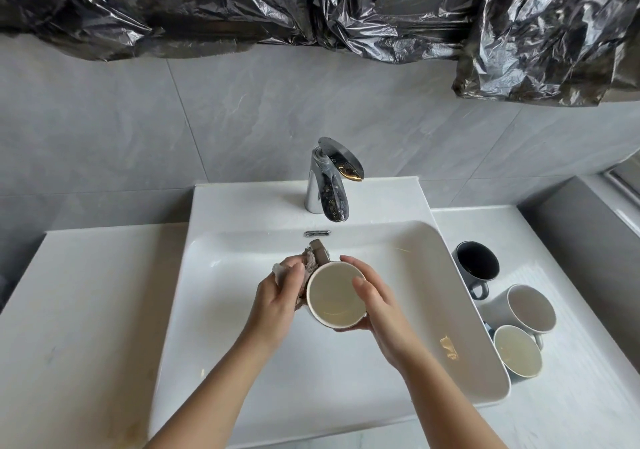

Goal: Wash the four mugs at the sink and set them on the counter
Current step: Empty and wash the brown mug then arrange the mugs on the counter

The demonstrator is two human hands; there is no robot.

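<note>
Well, the biggest thing is the sink (242,379), whose white basin lies under both my hands, with the bench (588,396) running off beyond my right hand. The tap (327,185) stands past my fingertips, and I see no water coming from it.

One mug (332,298) is over the basin between my hands, mouth up. My right hand (377,310) grips it, thumb over the rim and fingers curled beneath. My left hand (277,296) holds a cloth (310,265) bunched against the mug's outer wall, beside its handle.

Three more wait on the bench, out past my right hand: a dark mug (476,261) farthest, a pale mug (530,308) in the middle, and a third mug (517,351) nearest me. I cannot tell whether they are washed; the nearest looks yellowish inside, so I judge them undone.

A yellow smear (448,346) marks the basin just right of my right hand. I would say the scrubbing is in hand on this mug, with rinsing and most of the job left.
</note>
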